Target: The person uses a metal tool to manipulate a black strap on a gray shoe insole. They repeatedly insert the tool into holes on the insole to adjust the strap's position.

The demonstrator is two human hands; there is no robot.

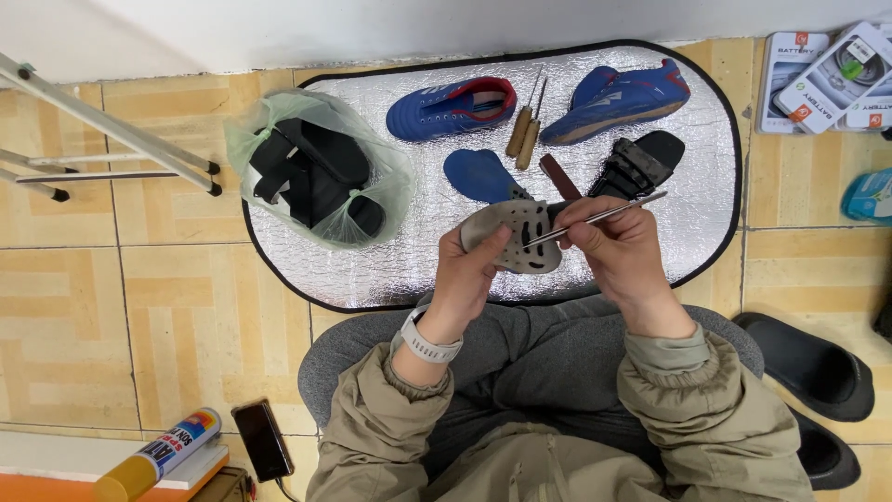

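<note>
Your left hand [467, 276] grips a worn grey insole [517, 234]; your right hand [617, 247] pinches a thin metal tool [599, 217] against it, above the silver mat [390, 260].

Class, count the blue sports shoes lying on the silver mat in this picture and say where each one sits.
2. One blue shoe lies at the mat's top centre, left of the two wooden-handled tools; the other blue shoe lies to their right. A separate blue insole lies below them.
</note>
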